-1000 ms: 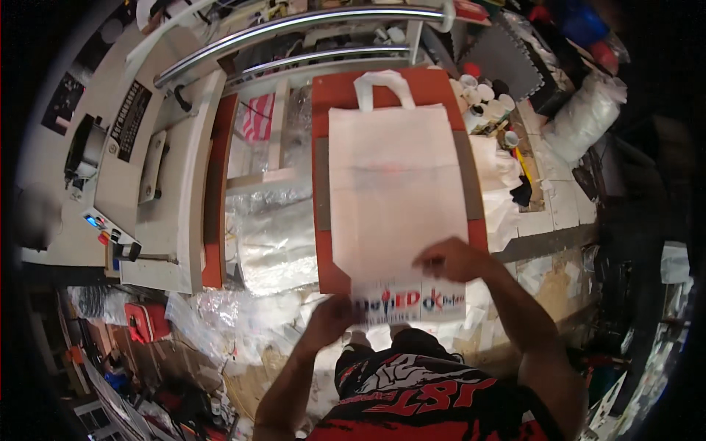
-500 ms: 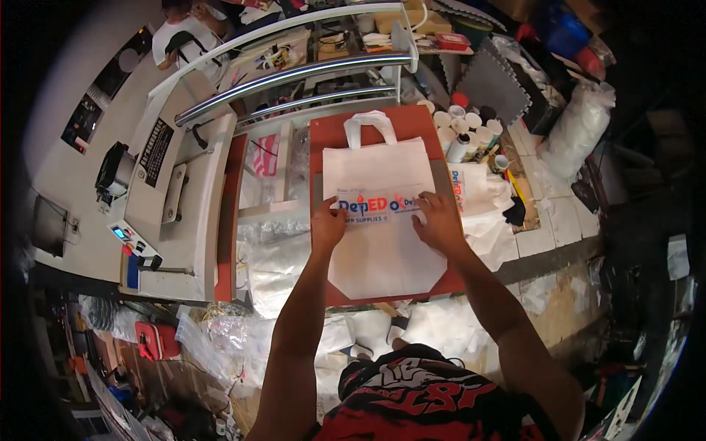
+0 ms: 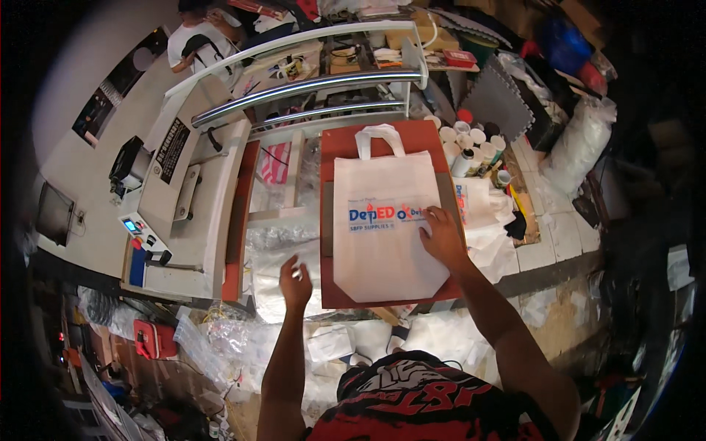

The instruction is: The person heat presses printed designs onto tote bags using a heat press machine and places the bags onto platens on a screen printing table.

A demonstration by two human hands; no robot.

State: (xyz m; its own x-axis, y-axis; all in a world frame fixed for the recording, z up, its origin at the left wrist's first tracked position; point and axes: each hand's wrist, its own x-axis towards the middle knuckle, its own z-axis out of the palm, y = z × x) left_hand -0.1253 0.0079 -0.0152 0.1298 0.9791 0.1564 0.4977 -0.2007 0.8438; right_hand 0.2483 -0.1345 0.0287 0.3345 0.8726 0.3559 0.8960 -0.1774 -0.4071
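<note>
The left hand (image 3: 296, 283) is in the air just left of a red board (image 3: 419, 136), its fingers curled and parted, with nothing visible in its grasp. The right hand (image 3: 445, 237) has its fingers bent and spread, the fingertips at the right end of a printed sheet (image 3: 376, 214); whether they press on it cannot be told.

There is one sheet, lying across the middle of one white bag (image 3: 386, 264), which is flat on the one red board with its handle loop toward the far edge. To the right, at least one more printed white bag (image 3: 479, 202) lies near several white cups (image 3: 478, 137), too crowded to count. Two shiny metal bars (image 3: 309, 87) span the frame beyond the board.

Half a second ago both hands were on the sheet; now the left is off it. A second ago the sheet was at the bag's near end.
</note>
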